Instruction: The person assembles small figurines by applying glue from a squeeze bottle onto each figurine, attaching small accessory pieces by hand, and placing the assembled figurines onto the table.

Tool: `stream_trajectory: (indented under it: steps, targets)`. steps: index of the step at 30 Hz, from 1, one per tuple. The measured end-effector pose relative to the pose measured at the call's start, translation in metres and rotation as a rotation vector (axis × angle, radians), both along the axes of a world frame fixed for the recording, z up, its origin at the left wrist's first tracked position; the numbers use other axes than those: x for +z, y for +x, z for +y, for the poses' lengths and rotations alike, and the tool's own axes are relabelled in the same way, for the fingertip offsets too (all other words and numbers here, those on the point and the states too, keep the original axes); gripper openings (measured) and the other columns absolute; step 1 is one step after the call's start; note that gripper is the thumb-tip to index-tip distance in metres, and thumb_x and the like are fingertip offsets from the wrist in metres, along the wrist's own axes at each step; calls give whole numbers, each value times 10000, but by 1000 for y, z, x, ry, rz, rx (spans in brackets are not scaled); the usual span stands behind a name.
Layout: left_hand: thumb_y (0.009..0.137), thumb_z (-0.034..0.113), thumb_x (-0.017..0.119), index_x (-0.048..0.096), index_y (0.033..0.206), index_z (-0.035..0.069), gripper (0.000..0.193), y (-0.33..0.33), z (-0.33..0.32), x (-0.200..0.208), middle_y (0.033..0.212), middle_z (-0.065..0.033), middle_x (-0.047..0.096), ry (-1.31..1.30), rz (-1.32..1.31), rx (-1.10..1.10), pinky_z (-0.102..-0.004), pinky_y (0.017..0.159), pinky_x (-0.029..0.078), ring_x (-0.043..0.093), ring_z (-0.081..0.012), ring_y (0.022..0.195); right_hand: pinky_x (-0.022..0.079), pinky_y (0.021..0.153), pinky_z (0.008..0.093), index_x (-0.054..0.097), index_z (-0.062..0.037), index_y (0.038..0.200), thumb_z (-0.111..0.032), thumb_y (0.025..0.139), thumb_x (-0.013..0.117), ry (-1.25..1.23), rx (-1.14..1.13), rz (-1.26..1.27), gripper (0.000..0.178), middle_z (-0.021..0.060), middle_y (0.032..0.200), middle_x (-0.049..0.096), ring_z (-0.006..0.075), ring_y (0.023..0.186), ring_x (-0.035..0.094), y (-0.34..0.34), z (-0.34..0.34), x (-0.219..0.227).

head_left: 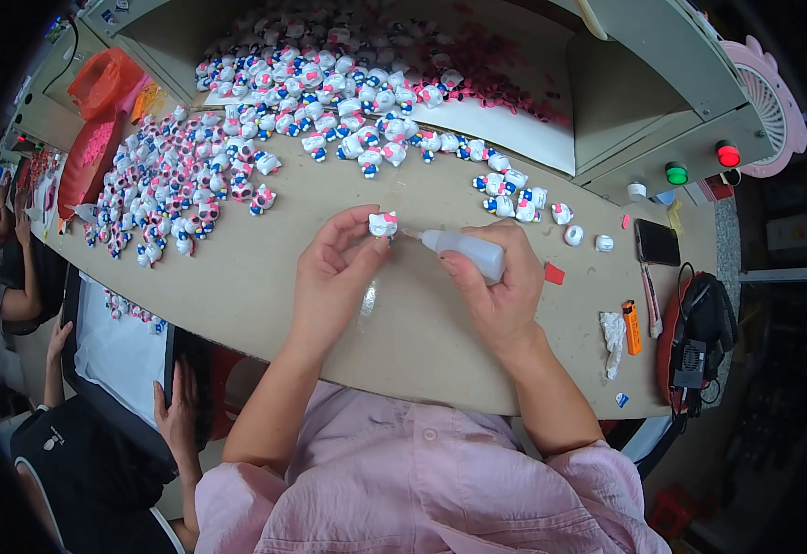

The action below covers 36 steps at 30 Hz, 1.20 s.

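Between the thumb and fingers of my left hand is a small white cat figurine with a pink bow, held up over the table. My right hand grips a translucent squeeze bottle. The bottle's thin nozzle points left and ends close beside the figurine; whether the two touch I cannot tell. Beyond my hands, a heap of similar white, blue and pink figurines covers the table's left part. A smaller group of figurines lies beyond my right hand, with loose white heads near it.
A cabinet opening at the back holds more figurines and small dark pink pieces. On the right lie a phone, an orange lighter and a red-black pouch. A co-worker's hands hold a lined tray at the left.
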State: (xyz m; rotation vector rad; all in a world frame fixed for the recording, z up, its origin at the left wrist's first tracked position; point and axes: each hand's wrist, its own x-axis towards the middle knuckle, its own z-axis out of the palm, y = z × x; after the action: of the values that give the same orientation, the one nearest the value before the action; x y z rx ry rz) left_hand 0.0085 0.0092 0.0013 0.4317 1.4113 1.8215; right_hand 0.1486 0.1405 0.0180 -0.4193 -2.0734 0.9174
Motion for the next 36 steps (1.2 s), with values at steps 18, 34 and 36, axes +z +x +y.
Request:
stream_trajectory:
  steps: [18, 34, 36]
  targets:
    - [948, 11, 629, 518, 1300, -33, 373, 0, -1, 0, 1233, -122, 599, 5, -5, -2, -276, 928, 537, 656, -183, 1097, 506, 617, 361, 614, -43, 968, -232, 779, 842, -47, -20, -57, 352, 102, 849, 629, 270, 726, 638, -1, 0, 1]
    - [974, 15, 571, 487, 1377, 6, 412, -4, -4, 4, 1215, -98, 588, 1, -72, -13, -353, 902, 577, 661, -208, 1031, 529, 698, 322, 545, -11, 1040, -121, 868, 714, -606, -113, -41, 265, 103, 912, 635, 158, 785, 641, -26, 84, 19]
    - [975, 16, 569, 481, 1390, 9, 424, -3, -5, 5, 1212, -95, 587, 14, -75, -15, -355, 894, 581, 661, -206, 1019, 540, 734, 347, 565, 8, 1022, -129, 874, 693, -456, -213, -209, 239, 129, 925, 647, 205, 789, 661, -40, 115, 23]
